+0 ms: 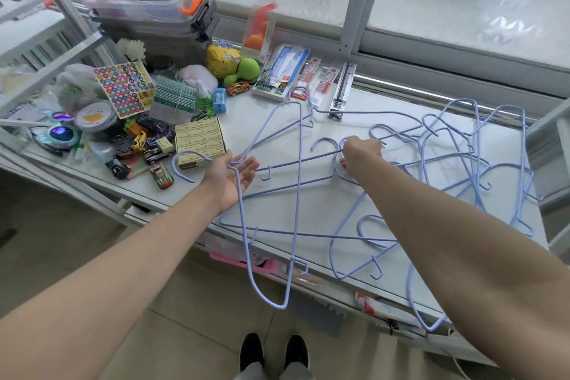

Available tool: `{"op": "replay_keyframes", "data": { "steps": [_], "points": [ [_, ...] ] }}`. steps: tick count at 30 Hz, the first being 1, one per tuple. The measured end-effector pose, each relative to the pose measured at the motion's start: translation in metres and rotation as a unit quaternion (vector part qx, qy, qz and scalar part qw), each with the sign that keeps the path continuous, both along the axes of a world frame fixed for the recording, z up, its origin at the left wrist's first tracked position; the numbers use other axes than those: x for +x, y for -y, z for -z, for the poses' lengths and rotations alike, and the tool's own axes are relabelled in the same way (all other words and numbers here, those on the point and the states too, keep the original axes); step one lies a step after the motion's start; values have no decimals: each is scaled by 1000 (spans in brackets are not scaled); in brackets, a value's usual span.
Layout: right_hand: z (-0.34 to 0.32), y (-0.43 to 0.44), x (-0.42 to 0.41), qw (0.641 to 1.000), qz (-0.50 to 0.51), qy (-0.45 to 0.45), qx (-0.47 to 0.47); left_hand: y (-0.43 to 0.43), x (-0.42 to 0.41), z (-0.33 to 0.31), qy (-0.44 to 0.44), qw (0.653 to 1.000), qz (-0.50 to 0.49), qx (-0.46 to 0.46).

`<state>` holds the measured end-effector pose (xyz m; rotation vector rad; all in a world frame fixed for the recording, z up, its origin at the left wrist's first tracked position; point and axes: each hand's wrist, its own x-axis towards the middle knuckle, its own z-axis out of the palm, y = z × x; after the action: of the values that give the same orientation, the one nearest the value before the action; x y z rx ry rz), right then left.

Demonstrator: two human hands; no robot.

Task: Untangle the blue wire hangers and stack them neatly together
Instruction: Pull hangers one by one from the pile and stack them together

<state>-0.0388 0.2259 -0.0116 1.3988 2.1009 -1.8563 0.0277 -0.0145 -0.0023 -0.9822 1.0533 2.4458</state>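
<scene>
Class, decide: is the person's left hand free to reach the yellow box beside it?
Probably not: the left hand, though right beside the yellow box, lies open with a blue hanger resting across its palm.

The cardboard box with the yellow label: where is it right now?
In the head view the cardboard box sits left of centre on the table, beside the toy cars, just beyond the left hand.

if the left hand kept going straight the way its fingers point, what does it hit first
Probably the blue wire hangers crossing just beyond the left hand, whose open fingers point right and slightly away, towards the right hand. One hanger's wire already runs across the palm. Depth is hard to judge.
</scene>
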Motion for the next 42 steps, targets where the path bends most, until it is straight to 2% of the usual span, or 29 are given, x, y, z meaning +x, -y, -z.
{"op": "replay_keyframes", "data": {
  "steps": [5, 13, 18, 25, 29, 32, 36, 38, 42],
  "points": [
    [-31, 0, 7, 996, 29, -67, -51, 4, -1, 1, -7, 995, -95, 9],
    [-54, -41, 1, 981, 108, -136, -89, 10, -1, 0, -28, 989, -144, 22],
    [-68, -76, 5, 961, 144, -198, -129, 1, -11, -5, -14, 990, -137, 19],
    [-79, -126, 25, 920, 178, -272, -219, -30, -16, -6, 6, 994, -105, -31],
    [-75, -147, 33, 912, 145, -289, -254, -45, -19, -11, -15, 998, -36, -48],
    [-76, -143, 39, 901, 78, -291, -314, -46, -18, -12, -39, 995, 46, -79],
    [-79, -118, 40, 889, -29, -279, -361, -45, -12, -16, -29, 992, 58, -110],
    [-77, -103, 39, 874, -68, -276, -394, -45, -7, -18, -19, 997, 16, -70],
    [-72, -69, 41, 832, -111, -274, -470, -41, 5, -20, -48, 993, -64, 91]
  ]
}}
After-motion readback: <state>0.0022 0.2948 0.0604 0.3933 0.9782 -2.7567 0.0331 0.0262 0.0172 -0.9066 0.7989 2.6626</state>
